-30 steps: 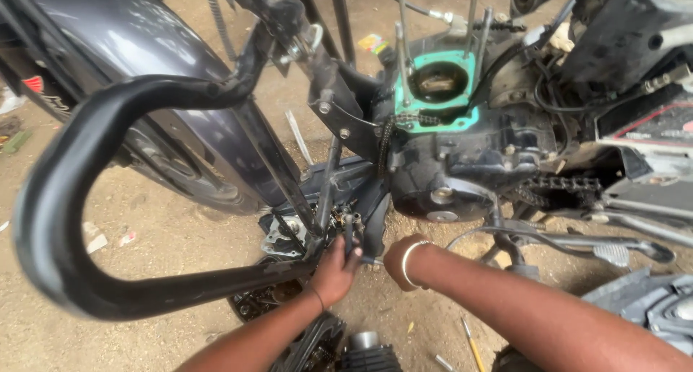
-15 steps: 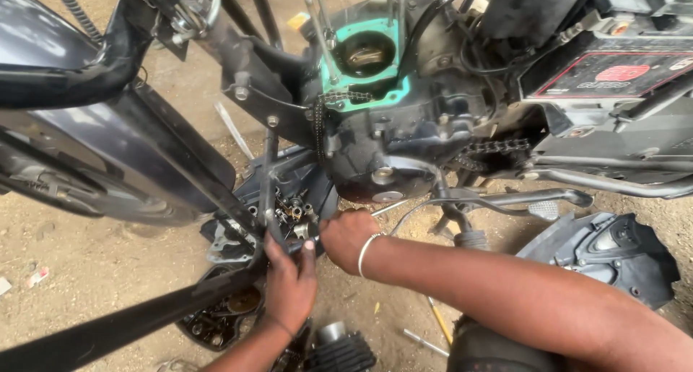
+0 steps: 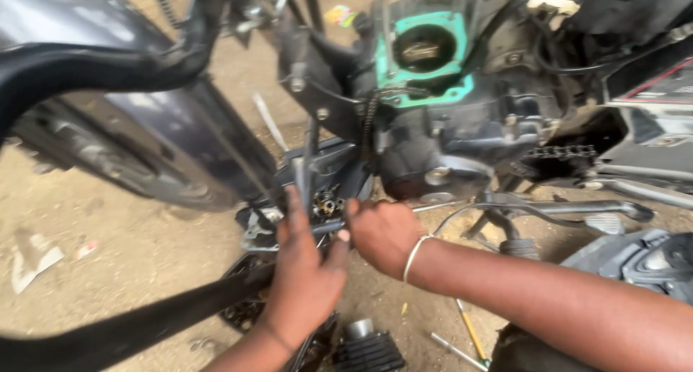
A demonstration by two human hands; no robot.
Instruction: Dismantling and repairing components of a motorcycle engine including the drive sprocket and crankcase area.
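Note:
My left hand (image 3: 307,271) and my right hand (image 3: 382,231) meet low under a stripped motorcycle engine (image 3: 447,148). Between them runs a short dark metal rod (image 3: 326,227); my right fist is closed on one end. My left thumb and palm press on the other end, with the fingers stretched up toward small brass-coloured parts (image 3: 328,202). These lie in a black tray (image 3: 332,171) on the ground. A thin bracelet (image 3: 413,256) circles my right wrist. Atop the engine is an open cylinder mouth with a green gasket (image 3: 455,90).
A dark fender and wheel (image 3: 144,148) stand at left, with a black tubular guard (image 3: 108,65) blurred in front. At right are a drive chain (image 3: 556,155) and a foot lever (image 3: 577,209). A finned black cylinder (image 3: 368,350) and a yellow-handled screwdriver (image 3: 469,332) lie on the dirt.
The view has shifted in closer and to the right. Both hands have closed in on the rod above the tray, the left hand rising beside the right.

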